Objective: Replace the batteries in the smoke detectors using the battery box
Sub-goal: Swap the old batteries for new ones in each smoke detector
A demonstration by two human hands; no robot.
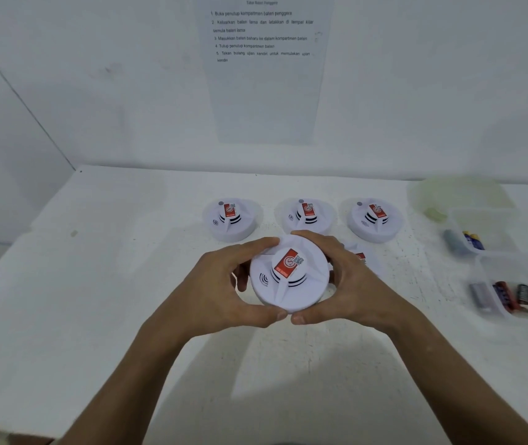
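While both hands' fingers (256, 244) clasp one detector (289, 273), another (360, 256) hides behind (mostly).

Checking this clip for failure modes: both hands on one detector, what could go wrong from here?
1. The held detector hangs over a fifth detector half hidden behind the right hand; a slipped grip could knock it.
2. The left hand twisting could jerk toward the back row.
3. Two battery boxes look alike; old and new could mix.
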